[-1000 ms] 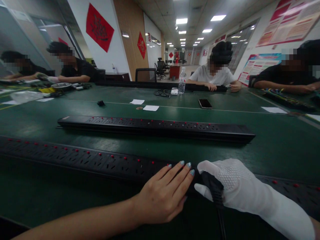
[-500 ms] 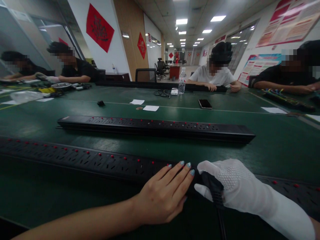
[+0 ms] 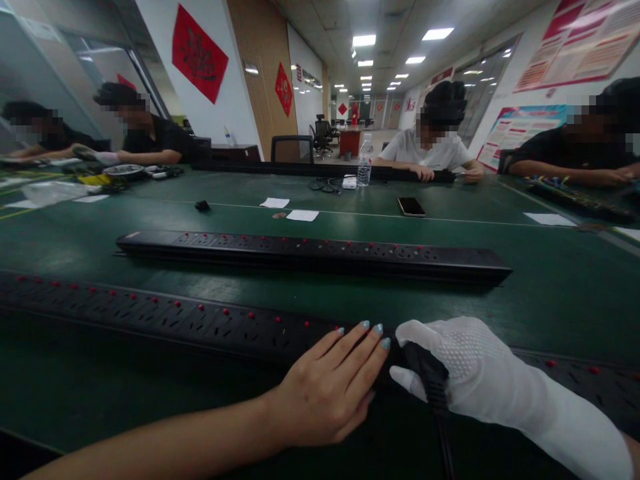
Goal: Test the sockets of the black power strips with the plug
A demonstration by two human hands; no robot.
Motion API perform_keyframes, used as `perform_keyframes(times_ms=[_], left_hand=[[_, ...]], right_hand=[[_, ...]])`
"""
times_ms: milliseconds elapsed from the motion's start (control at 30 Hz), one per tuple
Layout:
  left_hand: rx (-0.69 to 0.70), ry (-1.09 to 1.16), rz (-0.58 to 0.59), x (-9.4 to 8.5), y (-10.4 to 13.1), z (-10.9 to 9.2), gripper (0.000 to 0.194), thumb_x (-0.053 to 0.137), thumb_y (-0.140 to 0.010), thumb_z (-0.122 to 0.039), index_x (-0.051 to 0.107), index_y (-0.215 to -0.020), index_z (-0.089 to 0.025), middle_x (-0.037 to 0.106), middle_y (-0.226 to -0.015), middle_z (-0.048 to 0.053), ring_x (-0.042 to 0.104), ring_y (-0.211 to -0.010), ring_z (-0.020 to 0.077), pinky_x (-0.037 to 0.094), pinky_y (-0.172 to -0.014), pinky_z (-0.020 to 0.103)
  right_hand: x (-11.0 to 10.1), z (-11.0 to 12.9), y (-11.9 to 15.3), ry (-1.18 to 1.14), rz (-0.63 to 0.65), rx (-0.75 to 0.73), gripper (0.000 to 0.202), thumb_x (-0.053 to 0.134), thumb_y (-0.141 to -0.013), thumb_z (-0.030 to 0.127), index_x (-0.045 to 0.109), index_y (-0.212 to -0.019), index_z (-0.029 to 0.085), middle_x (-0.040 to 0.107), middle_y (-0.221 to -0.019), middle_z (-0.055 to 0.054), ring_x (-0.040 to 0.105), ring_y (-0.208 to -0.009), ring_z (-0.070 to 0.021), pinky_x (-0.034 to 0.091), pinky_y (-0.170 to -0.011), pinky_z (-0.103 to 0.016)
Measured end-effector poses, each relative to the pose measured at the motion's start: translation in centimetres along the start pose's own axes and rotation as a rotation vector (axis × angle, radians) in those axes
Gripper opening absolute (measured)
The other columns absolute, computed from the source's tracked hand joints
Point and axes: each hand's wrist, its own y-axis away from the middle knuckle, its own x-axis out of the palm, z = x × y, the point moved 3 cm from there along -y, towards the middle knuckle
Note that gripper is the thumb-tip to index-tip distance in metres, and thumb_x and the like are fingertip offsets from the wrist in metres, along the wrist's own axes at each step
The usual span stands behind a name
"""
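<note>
A long black power strip with a row of red dots runs across the table in front of me. My left hand, bare with pale blue nails, lies over the strip with its fingers stretched out. Just right of those fingertips, my right hand in a white dotted glove grips a black power plug between thumb and fingers. The plug is at the strip's socket face; its prongs are hidden. From it a black cord hangs down toward me.
Beyond lies a second black power strip on the green table. Farther back are a phone, paper slips, a small black piece and a water bottle. Several people sit around the far side.
</note>
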Motion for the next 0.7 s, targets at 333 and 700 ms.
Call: perform_keyframes(times_ms=[333,700], left_hand=[[-0.005,0.006,-0.006,-0.02,0.04,0.01,0.053,0.037,-0.088,-0.031,0.032,-0.135,-0.008,0.035,-0.139,0.01,0.036,-0.127,0.0243,0.037,-0.098,0.035],[-0.007,0.01,-0.012,-0.15,-0.05,0.02,0.051,0.038,-0.087,-0.029,0.035,-0.133,-0.008,0.037,-0.139,0.01,0.037,-0.126,0.024,0.038,-0.098,0.035]], right_hand=[[0.08,-0.04,0.06,0.006,-0.037,-0.01,0.018,0.051,-0.081,0.036,0.047,-0.09,0.021,0.057,-0.069,0.002,0.054,-0.056,-0.0121,0.034,-0.05,-0.023],[-0.16,0.09,-0.07,-0.018,0.002,0.027,0.019,0.05,-0.082,0.035,0.05,-0.091,0.019,0.059,-0.071,0.0,0.054,-0.059,-0.0108,0.035,-0.053,-0.022]])
